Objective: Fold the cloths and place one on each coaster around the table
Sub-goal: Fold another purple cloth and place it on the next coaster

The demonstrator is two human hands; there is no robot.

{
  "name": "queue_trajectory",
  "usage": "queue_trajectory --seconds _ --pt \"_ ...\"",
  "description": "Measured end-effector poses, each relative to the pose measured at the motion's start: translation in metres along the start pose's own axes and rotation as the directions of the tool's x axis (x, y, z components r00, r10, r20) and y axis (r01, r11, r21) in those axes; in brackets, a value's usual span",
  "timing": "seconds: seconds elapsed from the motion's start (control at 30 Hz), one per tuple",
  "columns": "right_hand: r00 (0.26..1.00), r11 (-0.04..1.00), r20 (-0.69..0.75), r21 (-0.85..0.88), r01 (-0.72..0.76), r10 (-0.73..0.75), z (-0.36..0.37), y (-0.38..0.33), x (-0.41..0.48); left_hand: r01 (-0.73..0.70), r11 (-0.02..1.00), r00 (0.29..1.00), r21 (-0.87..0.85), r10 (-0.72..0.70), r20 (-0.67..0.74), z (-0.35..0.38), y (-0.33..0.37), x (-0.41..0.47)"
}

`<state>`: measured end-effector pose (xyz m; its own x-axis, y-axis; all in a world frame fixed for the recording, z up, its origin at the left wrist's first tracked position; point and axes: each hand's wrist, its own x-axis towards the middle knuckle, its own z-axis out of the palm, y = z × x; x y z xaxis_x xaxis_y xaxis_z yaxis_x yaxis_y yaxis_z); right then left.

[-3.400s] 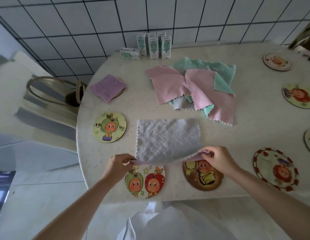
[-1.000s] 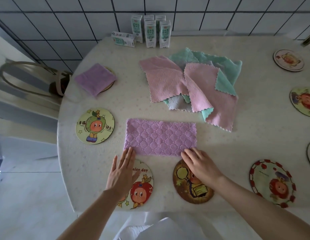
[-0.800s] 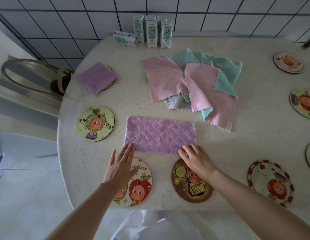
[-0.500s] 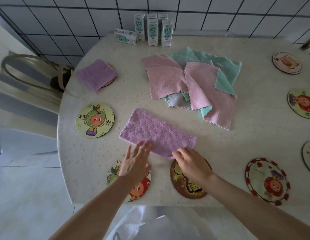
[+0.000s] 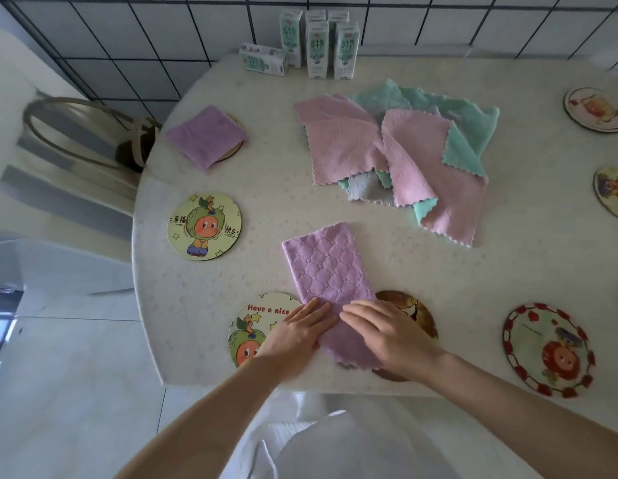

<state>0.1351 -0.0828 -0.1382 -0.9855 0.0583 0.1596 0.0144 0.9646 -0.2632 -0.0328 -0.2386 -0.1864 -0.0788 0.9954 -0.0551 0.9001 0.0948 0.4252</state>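
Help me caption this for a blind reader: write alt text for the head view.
A person's left hand and right hand press flat on the near end of a purple cloth strip on a table ringed with coasters. Another folded cloth sits on a far-left coaster; pink and green cloths lie heaped beyond.

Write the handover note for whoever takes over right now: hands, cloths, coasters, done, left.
Left hand: flat on the near end of the purple strip.
Right hand: flat on the same end.
Purple strip: folded, lying away from the person, near end between the "Have a nice" coaster and the brown coaster.
Done: one folded cloth on the far-left coaster.
Left: fold the strip again and set it on a coaster; then fold the pile of pink, green and grey cloths, one for each bare coaster.
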Motion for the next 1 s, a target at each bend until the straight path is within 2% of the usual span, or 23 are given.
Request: queue_trajectory --seconds 0.1,0.17,0.23,0.3,0.37,0.43,0.5,0.57,0.67,0.73,0.87,1.0 --pt "0.973 0.99 0.229 -0.131 0.055 -0.024 0.008 0.025 -0.006 -0.041 0.998 0.998 -0.051 0.044 0.054 -0.003 -0.012 -0.003" --pt "0.927 0.986 0.373 -0.138 0.089 -0.032 0.009 0.034 -0.008 -0.024 0.994 0.997 -0.105 0.031 0.074 -0.004 -0.015 -0.005" --pt "0.89 0.992 0.455 -0.101 0.075 -0.021 0.011 0.04 -0.01 -0.001 0.984 0.997 -0.177 0.013 0.07 -0.005 -0.015 -0.006" --pt "0.888 0.998 0.46 -0.049 0.033 -0.007 0.015 0.046 -0.012 0.026 0.959 0.999 -0.283 -0.012 0.049 -0.011 -0.013 -0.006" --pt "0.916 0.999 0.401 0.036 -0.029 0.012 0.017 0.05 -0.014 0.075 0.932 0.997 -0.354 -0.066 0.037 -0.016 -0.011 -0.005" --pt "0.93 0.961 0.352 0.207 -0.186 0.104 0.013 0.048 -0.009 0.232 0.874 0.972 -0.426 -0.218 0.082 -0.024 -0.005 -0.002" --pt "0.885 0.813 0.366 0.395 -0.427 0.288 0.007 0.045 0.004 0.453 0.763 0.89 -0.461 -0.42 0.179 -0.035 0.0 0.007" --pt "0.801 0.666 0.373 0.445 -0.598 0.469 0.003 0.044 0.022 0.599 0.603 0.788 -0.527 -0.561 0.254 -0.04 -0.002 0.021" --pt "0.702 0.519 0.339 0.49 -0.7 0.626 0.007 0.057 0.043 0.65 0.31 0.663 -0.694 -0.677 0.319 -0.045 -0.014 0.038" --pt "0.644 0.466 0.378 0.464 -0.754 0.665 0.011 0.066 0.055 0.632 0.197 0.614 -0.75 -0.717 0.329 -0.043 -0.021 0.046" --pt "0.639 0.534 0.371 0.353 -0.768 0.674 0.019 0.072 0.071 0.683 0.215 0.544 -0.698 -0.787 0.29 -0.038 -0.025 0.052" --pt "0.613 0.534 0.376 0.302 -0.79 0.695 0.022 0.075 0.079 0.727 0.31 0.534 -0.613 -0.816 0.221 -0.038 -0.022 0.056"
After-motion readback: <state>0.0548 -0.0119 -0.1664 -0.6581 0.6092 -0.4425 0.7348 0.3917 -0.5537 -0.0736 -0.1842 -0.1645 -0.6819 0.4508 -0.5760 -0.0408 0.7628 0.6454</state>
